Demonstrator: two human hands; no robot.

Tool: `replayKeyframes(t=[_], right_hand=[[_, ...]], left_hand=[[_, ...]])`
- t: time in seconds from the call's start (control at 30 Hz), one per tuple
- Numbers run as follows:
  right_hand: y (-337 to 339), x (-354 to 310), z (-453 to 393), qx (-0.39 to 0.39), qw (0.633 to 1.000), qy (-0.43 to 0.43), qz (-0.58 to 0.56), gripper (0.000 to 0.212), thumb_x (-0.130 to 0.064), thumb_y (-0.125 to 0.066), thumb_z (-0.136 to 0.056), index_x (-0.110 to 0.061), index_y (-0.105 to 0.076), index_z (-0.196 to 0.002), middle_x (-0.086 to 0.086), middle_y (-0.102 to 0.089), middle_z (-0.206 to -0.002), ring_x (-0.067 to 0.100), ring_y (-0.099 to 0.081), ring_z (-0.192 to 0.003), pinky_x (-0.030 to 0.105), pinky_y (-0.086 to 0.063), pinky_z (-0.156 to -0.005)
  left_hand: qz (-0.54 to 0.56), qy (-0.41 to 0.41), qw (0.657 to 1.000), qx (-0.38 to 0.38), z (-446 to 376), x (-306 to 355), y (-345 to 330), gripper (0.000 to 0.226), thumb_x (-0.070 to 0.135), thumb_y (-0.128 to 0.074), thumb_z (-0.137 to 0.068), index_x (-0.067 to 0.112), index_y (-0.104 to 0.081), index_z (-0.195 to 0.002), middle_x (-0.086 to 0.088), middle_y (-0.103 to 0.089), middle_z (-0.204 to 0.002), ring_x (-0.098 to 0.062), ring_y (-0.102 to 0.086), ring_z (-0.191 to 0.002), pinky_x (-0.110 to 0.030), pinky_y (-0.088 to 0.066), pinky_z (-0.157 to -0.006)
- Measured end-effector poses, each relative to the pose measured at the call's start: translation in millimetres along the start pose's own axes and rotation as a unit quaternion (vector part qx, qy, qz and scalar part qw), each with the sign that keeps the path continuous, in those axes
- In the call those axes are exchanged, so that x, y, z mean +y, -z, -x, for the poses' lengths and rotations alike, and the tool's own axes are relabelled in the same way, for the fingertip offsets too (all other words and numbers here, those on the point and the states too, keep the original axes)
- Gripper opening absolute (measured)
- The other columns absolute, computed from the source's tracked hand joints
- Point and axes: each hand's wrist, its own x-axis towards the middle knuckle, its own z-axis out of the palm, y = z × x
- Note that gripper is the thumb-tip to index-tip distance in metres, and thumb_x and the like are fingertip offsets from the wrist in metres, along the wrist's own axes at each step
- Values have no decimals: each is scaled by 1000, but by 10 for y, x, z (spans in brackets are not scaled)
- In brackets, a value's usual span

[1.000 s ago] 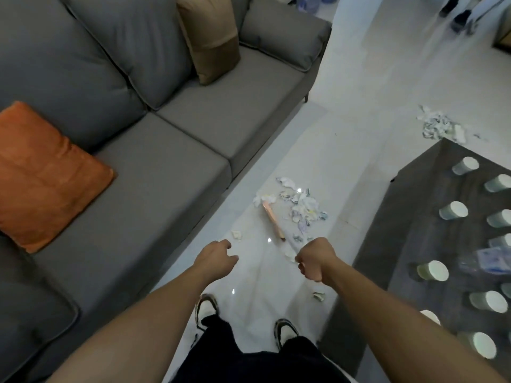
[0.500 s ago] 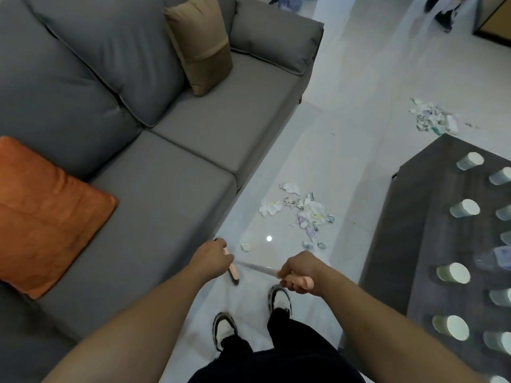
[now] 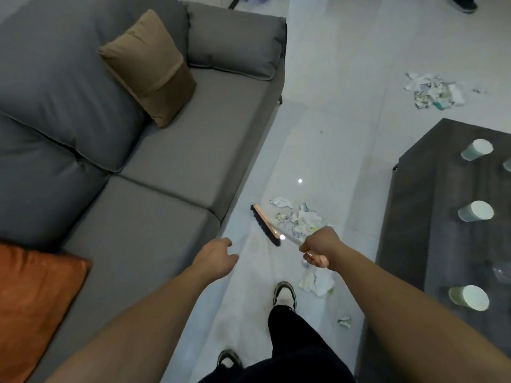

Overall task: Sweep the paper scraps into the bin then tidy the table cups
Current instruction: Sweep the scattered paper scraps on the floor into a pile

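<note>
My right hand [image 3: 320,244] grips the pink handle of a broom [image 3: 265,224] whose dark-bristled head rests on the white floor just left of a pile of paper scraps [image 3: 300,219]. My left hand [image 3: 217,258] hovers free to the left of the broom, fingers loosely apart, holding nothing. More scraps [image 3: 318,281] lie by my right foot, and a second pile [image 3: 434,91] sits farther off. Paper cups [image 3: 475,211] stand on the dark table [image 3: 414,217] at right. No bin is in view.
A grey sofa [image 3: 166,167] with a brown cushion [image 3: 149,67] and an orange cushion [image 3: 30,299] runs along the left. The floor strip between sofa and table is narrow. My feet [image 3: 284,295] stand in it. Someone's shoe [image 3: 463,2] shows at top right.
The view has shifted forward. My left hand has let go of the broom, and the broom head has swung out from near my feet to the left side of the scrap pile.
</note>
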Motion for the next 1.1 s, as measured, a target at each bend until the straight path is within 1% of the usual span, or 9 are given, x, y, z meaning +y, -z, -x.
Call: replayKeyframes(t=[0.17, 0.43, 0.73, 0.77, 0.8, 0.83, 0.87, 0.97, 1.1], right_hand=[[480, -287, -236, 35, 999, 2, -7, 15, 17, -58, -78, 4, -52, -73, 19, -49, -64, 24, -47, -46, 22, -39, -38], [1142, -679, -142, 90, 990, 9, -112, 10, 12, -60, -80, 6, -56, -74, 18, -51, -62, 20, -44, -35, 22, -37, -39], [1309, -939, -134, 161, 944, -3, -287, 4, 0, -60, -89, 2, -58, -86, 16, -49, -70, 16, -39, -35, 19, -31, -38], [1275, -905, -154, 178, 934, -10, -308, 19, 0, -59, -89, -12, -45, -85, 16, -48, -72, 17, -38, -38, 19, -30, -38], [1219, -835, -200, 192, 926, -26, -324, 41, 1, -57, -89, 13, -31, -118, 16, -47, -73, 17, -36, -41, 20, -29, -39], [1135, -805, -177, 209, 914, -38, -345, 30, 1, -56, -88, 18, -49, -112, 16, -46, -74, 17, -35, -44, 20, -28, -40], [1017, -748, -162, 226, 903, -50, -361, 33, 1, -55, -87, 17, -47, -114, 15, -45, -75, 17, -34, -46, 21, -27, -40], [631, -681, -32, 278, 866, -104, -402, 2, 1, -51, -83, -1, -51, -82, 14, -41, -74, 15, -33, -41, 23, -26, -43], [167, -469, 121, 350, 806, -176, -444, 24, 4, -48, -81, -16, -41, -69, 12, -40, -66, 15, -33, -39, 25, -28, -45]], left_hand=[[-28, -36, 999, -6, -428, 640, 317, 58, 44, -57, -87, 17, -48, -137, -11, -51, -134, -27, -50, -121, -33, -40, -98], [-89, -130, 987, -18, -1071, 1660, 739, 56, 43, -55, -89, 16, -46, -137, -11, -49, -137, -26, -49, -123, -32, -40, -97], [-179, -313, 929, -76, -1903, 2798, 946, 53, 42, -54, -90, 17, -47, -136, -11, -51, -135, -26, -48, -121, -28, -38, -91], [-191, -336, 918, -86, -1997, 2893, 966, 52, 41, -54, -91, 15, -49, -135, -12, -51, -134, -26, -49, -121, -28, -38, -90], [-203, -357, 906, -98, -2084, 2981, 984, 50, 40, -55, -91, 15, -50, -134, -12, -52, -133, -27, -50, -120, -27, -38, -89], [-215, -377, 894, -111, -2157, 3048, 997, 47, 40, -55, -91, 14, -53, -130, -11, -55, -130, -28, -51, -118, -26, -38, -85], [-226, -396, 881, -124, -2219, 3091, 1013, 43, 39, -56, -90, 14, -56, -126, -11, -57, -126, -28, -53, -115, -25, -37, -80], [-275, -439, 839, -166, -2424, 3196, 1067, 39, 37, -56, -90, 14, -58, -122, -11, -59, -124, -27, -54, -114, -25, -37, -79], [-330, -475, 793, -191, -2594, 3265, 1041, 48, 37, -57, -89, 14, -53, -131, -12, -56, -131, -28, -51, -120, -29, -38, -91]])
